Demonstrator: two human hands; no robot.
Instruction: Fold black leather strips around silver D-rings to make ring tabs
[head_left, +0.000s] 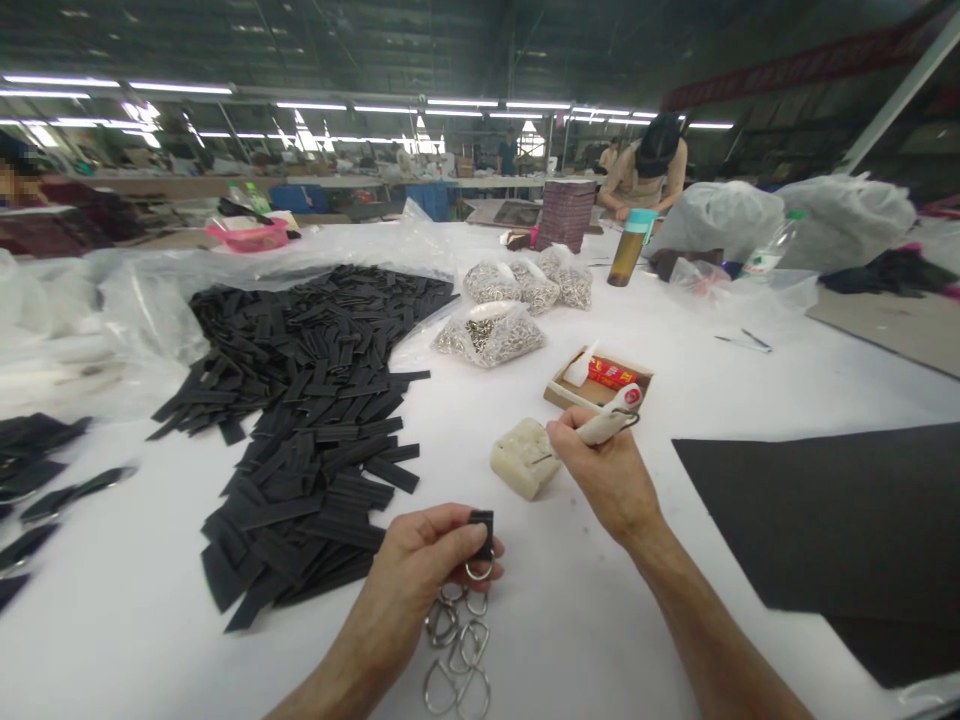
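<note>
My left hand [420, 570] is closed, pinching a small black strap piece [482, 530] folded through a metal D-ring [478, 570]. Just below it lie several loose metal D-rings [457, 650] on the white table. My right hand [604, 470] is closed round a white tool with a red cap [611, 420], its tip over a whitish waxy block [525, 457]. A big heap of black strap pieces [315, 400] lies left of my hands.
Clear bags of metal rings [491, 335] lie beyond, with a small cardboard tray [598, 380]. A black sheet [832, 520] covers the right. An amber bottle [626, 250] and a stack of dark squares [566, 215] stand further back, where a person [649, 165] leans over.
</note>
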